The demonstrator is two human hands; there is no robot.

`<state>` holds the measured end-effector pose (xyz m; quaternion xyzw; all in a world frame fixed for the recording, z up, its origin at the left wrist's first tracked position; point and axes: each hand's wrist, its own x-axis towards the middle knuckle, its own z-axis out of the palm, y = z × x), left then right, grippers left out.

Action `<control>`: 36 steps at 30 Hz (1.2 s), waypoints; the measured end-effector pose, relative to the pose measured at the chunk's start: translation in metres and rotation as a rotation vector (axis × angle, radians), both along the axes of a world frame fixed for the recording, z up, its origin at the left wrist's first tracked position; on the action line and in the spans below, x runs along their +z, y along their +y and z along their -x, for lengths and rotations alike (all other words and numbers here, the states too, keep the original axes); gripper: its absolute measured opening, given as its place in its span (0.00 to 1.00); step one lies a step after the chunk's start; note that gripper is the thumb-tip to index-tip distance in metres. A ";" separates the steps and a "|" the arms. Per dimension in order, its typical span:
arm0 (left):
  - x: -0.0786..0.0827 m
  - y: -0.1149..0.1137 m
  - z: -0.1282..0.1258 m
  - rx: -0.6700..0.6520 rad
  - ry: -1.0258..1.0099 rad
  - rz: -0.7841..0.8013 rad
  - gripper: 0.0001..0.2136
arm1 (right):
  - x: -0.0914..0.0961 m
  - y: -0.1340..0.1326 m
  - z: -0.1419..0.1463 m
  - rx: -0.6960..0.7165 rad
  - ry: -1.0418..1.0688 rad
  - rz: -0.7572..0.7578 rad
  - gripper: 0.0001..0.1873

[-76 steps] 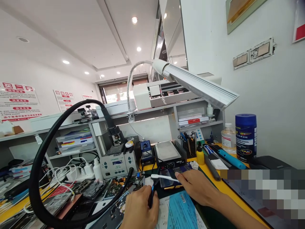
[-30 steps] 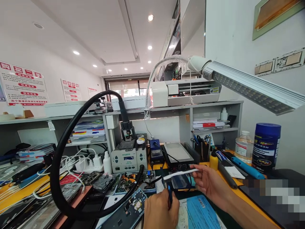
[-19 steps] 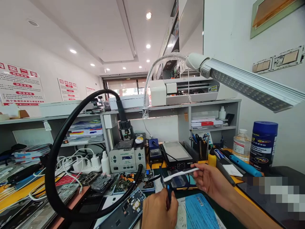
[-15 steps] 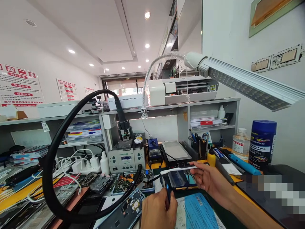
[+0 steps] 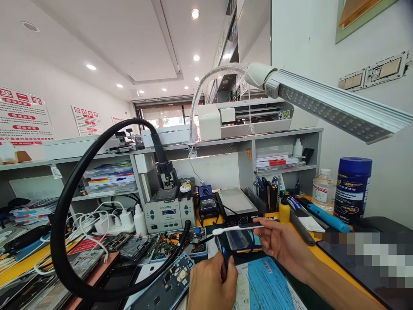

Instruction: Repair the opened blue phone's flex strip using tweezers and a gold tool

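My left hand (image 5: 213,280) is at the lower middle, fingers closed around blue tweezers (image 5: 223,258) that point up and away from me. To its right, my right hand (image 5: 287,247) pinches a long white swab (image 5: 234,229). The swab lies nearly level, its rounded white tip reaching left above the tweezers. Under and behind the swab rests a dark flat device (image 5: 238,240). A blue printed sheet (image 5: 269,284) lies between my hands, close to me. Beside my left hand is an opened phone (image 5: 171,282) with its inner parts showing.
A black hose (image 5: 60,224) loops across the left side from a grey hot-air station (image 5: 169,215). Phone boards (image 5: 167,246) lie in a tray in front of it. On the right stand a yellow bottle (image 5: 284,211), a clear bottle (image 5: 323,191) and a blue-capped can (image 5: 353,189).
The view has shifted slightly, so the scene sits a little further left and higher. Both hands keep their grips, and the swab and tweezers hold about the same places over the bench.
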<state>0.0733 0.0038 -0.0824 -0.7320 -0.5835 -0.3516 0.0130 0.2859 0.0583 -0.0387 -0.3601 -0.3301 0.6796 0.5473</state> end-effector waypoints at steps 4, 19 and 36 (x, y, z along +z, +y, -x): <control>0.000 0.000 0.001 -0.009 -0.008 0.002 0.18 | 0.000 0.001 0.000 0.000 0.016 -0.004 0.03; 0.002 -0.002 0.001 -0.016 0.000 -0.010 0.18 | 0.003 -0.001 -0.001 -0.035 -0.010 -0.016 0.03; 0.003 -0.003 0.001 -0.031 -0.006 -0.009 0.18 | 0.004 0.000 -0.002 -0.071 -0.037 0.011 0.09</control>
